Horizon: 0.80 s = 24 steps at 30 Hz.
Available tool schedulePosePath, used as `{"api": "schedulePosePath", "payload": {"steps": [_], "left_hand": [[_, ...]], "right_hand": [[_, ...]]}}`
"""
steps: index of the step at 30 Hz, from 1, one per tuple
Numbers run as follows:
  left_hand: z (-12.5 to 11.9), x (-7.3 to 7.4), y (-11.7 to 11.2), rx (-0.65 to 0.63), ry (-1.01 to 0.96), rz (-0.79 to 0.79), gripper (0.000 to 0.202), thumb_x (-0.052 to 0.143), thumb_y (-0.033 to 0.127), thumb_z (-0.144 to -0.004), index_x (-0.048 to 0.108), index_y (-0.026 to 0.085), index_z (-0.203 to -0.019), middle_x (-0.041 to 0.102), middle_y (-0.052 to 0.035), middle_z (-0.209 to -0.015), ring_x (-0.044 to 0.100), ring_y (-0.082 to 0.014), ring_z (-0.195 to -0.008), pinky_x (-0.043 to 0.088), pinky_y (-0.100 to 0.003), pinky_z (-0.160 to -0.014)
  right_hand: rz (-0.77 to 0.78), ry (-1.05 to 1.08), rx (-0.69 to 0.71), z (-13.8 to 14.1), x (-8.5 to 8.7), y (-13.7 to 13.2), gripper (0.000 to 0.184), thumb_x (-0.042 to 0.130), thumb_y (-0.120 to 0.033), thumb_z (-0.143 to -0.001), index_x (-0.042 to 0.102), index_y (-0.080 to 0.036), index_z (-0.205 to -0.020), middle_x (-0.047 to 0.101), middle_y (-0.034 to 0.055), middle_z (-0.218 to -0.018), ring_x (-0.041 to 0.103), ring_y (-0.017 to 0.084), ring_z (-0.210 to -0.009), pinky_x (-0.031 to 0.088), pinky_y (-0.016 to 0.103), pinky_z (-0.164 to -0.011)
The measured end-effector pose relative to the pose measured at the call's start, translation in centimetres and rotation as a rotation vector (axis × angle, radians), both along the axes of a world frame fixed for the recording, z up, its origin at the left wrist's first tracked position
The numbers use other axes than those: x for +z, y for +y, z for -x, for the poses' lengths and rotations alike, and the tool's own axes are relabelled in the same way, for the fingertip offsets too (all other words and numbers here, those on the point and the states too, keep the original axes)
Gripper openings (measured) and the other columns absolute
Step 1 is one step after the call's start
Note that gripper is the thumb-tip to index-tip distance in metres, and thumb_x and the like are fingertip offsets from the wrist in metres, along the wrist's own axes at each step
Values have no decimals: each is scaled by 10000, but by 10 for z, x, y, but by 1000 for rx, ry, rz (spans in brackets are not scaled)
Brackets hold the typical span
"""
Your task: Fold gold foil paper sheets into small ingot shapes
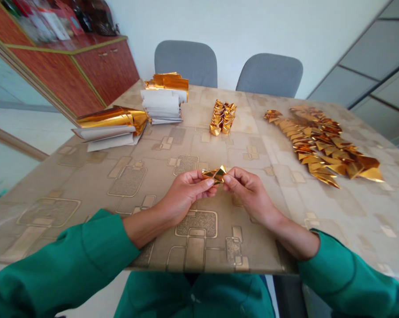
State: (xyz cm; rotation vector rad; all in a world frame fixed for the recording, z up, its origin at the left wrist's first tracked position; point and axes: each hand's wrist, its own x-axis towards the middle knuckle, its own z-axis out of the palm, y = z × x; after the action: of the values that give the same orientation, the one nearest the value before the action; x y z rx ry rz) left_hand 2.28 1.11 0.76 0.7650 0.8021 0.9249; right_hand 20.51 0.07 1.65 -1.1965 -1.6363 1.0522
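A small folded piece of gold foil paper (215,174) is held just above the table between both hands. My left hand (182,196) pinches its left end with thumb and fingers closed. My right hand (248,192) pinches its right end the same way. Both arms wear green sleeves. Beyond the hands stands a short double row of finished gold folded pieces (222,117). To the right lies a long spread of flat gold folded triangles (321,143).
The table (126,181) has a beige patterned cover. Stacks of gold-and-white paper sheets lie at the far left (111,126) and far centre-left (162,101). Two grey chairs (186,62) stand behind the table, and a red-brown cabinet (96,70) is at the back left.
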Motion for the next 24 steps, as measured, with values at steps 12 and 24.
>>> {"api": "schedulePosePath", "payload": {"steps": [12,24], "left_hand": [[3,6,2,-59,188,-125,153,749,238,-747,671,127,-818,640,-7,-714,570,-100,-647,435,-232,-640],[6,7,4,-91,302,-241,159,711,267,-763,623,142,-809,644,2,-724,601,-116,-681,463,-245,-665]], "right_hand": [[185,74,141,-8,4,8,436,616,-607,-851,554,-200,-709,509,-22,-640,432,116,-587,343,257,-534],[125,49,169,-8,4,5,453,486,-558,-948,593,-184,-716,568,7,-685,507,134,-655,391,278,-634]]}}
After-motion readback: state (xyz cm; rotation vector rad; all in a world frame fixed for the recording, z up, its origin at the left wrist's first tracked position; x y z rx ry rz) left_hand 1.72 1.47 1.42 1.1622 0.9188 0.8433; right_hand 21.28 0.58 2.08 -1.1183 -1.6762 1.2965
